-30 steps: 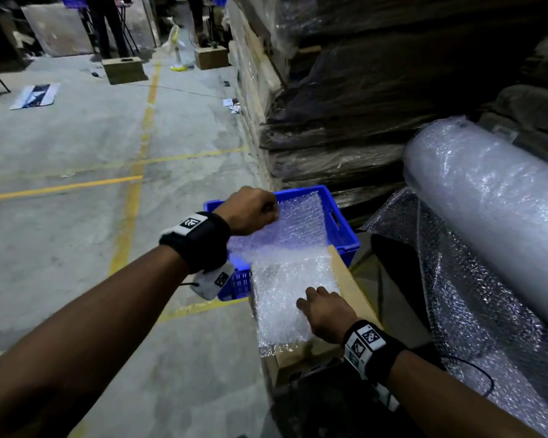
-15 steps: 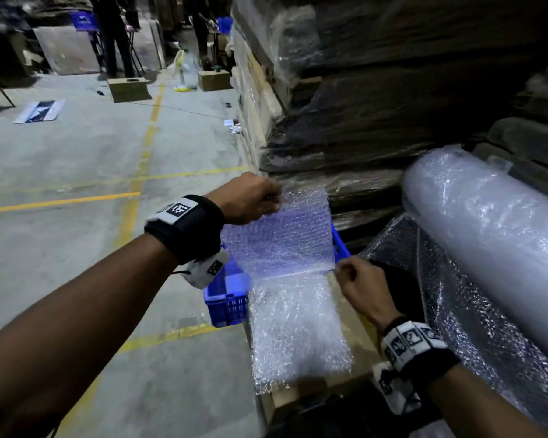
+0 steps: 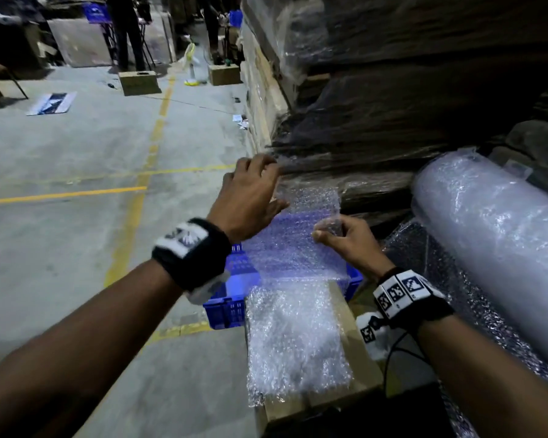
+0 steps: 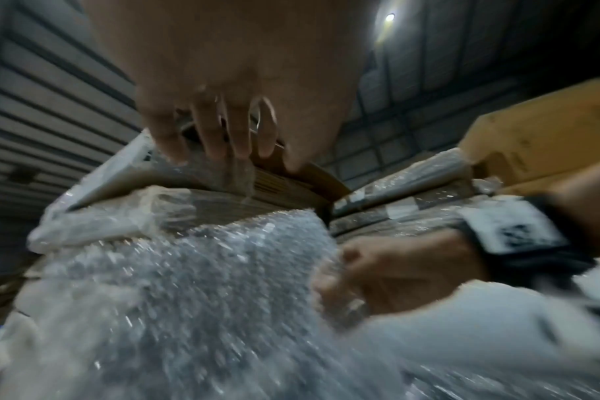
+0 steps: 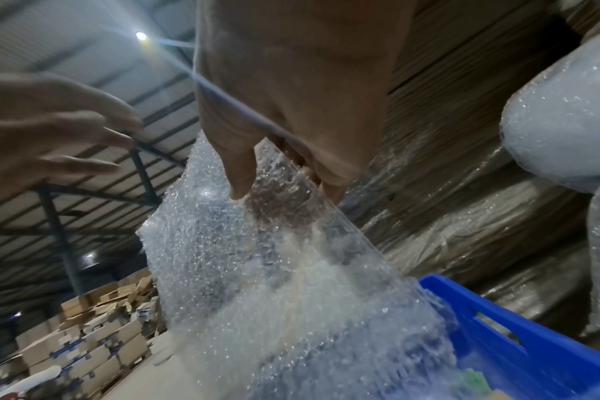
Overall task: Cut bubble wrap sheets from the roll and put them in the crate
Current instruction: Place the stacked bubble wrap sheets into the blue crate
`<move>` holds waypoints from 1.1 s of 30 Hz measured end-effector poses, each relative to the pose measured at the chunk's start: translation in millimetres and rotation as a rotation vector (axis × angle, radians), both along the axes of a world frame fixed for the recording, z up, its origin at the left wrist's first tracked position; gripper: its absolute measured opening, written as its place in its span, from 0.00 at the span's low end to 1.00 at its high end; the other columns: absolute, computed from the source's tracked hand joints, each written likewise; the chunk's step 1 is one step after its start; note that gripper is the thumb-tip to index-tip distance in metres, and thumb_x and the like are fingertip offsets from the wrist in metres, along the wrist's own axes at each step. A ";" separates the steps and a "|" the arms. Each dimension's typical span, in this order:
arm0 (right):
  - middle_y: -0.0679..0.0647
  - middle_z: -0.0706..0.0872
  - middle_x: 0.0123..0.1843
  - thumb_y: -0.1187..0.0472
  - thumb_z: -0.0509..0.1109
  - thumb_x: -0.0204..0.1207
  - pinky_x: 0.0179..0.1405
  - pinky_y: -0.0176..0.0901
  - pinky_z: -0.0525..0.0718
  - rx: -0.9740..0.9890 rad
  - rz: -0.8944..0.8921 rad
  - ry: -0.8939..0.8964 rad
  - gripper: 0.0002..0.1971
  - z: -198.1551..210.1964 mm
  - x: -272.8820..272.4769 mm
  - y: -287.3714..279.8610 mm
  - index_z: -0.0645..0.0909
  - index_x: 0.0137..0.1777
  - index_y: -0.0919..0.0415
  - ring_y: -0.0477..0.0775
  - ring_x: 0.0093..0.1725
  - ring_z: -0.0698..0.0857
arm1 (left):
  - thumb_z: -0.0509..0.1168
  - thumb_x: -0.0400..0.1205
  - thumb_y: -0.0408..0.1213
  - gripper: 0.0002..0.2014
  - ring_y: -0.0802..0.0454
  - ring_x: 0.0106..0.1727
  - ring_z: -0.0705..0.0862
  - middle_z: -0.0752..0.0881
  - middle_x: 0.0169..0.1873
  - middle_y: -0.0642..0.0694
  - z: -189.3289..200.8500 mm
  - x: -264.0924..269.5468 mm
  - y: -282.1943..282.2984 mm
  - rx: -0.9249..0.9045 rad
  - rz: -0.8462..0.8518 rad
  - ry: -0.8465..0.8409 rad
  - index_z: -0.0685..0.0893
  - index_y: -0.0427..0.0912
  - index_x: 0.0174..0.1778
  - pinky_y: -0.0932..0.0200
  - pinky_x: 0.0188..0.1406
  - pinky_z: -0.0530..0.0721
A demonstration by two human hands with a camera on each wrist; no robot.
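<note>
Bubble wrap sheet: clear, one piece, held up at a slant over the crate, its near edge reaching down to a second sheet. Right hand: pinches the right edge of the raised sheet between thumb and curled fingers; the right wrist view shows the thumb pressed on the near face and fingers behind. Left hand: fingers spread and relaxed, grasping nothing, poised at the sheet's far left corner; whether it touches the wrap cannot be told. Crate: blue plastic, slotted walls, on the floor just beyond the box, mostly hidden behind the raised sheet. Second sheet: lies flat on the box top, overhanging its near left edge. Box: brown cardboard, near centre. Roll: large, bubble wrap, lying at the right, loose wrap hanging below it. Wrapped stacks: dark, film-covered, far right, behind crate and roll. Floor: grey concrete with yellow lines, left.
</note>
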State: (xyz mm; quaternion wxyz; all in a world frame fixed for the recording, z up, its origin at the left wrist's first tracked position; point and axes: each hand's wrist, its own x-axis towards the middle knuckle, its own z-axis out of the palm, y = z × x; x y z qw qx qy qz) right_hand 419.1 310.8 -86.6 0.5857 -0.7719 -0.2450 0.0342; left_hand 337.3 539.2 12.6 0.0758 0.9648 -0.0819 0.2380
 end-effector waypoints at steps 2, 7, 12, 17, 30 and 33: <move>0.46 0.91 0.39 0.70 0.80 0.72 0.45 0.32 0.84 0.008 -0.023 0.022 0.09 -7.3 3.7 -1.9 0.88 0.43 0.54 0.38 0.39 0.87 | 0.68 0.80 0.41 0.17 0.33 0.58 0.80 0.82 0.61 0.36 -21.6 -27.9 -19.0 -0.029 -0.080 -0.298 0.84 0.37 0.62 0.42 0.52 0.80; 0.43 0.92 0.38 0.68 0.81 0.72 0.46 0.36 0.85 -0.006 -0.048 0.051 0.09 -18.1 11.5 -5.6 0.89 0.43 0.53 0.39 0.40 0.89 | 0.64 0.83 0.48 0.18 0.38 0.61 0.80 0.83 0.62 0.38 -140.4 -85.3 -69.7 0.116 -0.386 0.192 0.83 0.38 0.61 0.41 0.54 0.84; 0.45 0.93 0.41 0.65 0.82 0.71 0.47 0.35 0.85 -0.031 -0.030 0.068 0.07 -21.6 13.9 -8.2 0.90 0.45 0.55 0.42 0.43 0.89 | 0.64 0.81 0.61 0.36 0.32 0.80 0.67 0.65 0.83 0.35 -219.8 -107.9 -88.4 0.269 -0.332 0.728 0.74 0.35 0.76 0.37 0.71 0.74; 0.46 0.93 0.41 0.65 0.83 0.71 0.45 0.32 0.84 -0.012 -0.014 0.095 0.07 -21.1 13.3 -11.5 0.89 0.46 0.57 0.42 0.43 0.90 | 0.50 0.82 0.66 0.41 0.36 0.83 0.57 0.53 0.86 0.40 -233.4 -116.4 -97.8 0.251 -0.272 0.781 0.60 0.39 0.84 0.36 0.77 0.63; 0.50 0.90 0.40 0.71 0.81 0.71 0.46 0.34 0.85 0.158 -0.131 0.081 0.08 35.4 42.2 1.3 0.88 0.49 0.68 0.39 0.38 0.86 | 0.58 0.83 0.62 0.34 0.40 0.81 0.60 0.60 0.84 0.43 -223.2 -117.0 -98.8 0.146 -0.246 0.814 0.69 0.43 0.79 0.37 0.74 0.69; 0.44 0.90 0.37 0.73 0.80 0.71 0.42 0.31 0.84 0.197 -0.131 0.064 0.08 48.5 44.6 2.6 0.87 0.48 0.67 0.37 0.36 0.86 | 0.58 0.83 0.63 0.34 0.41 0.81 0.60 0.60 0.84 0.45 -224.1 -114.0 -99.5 0.129 -0.229 0.833 0.69 0.44 0.80 0.38 0.75 0.68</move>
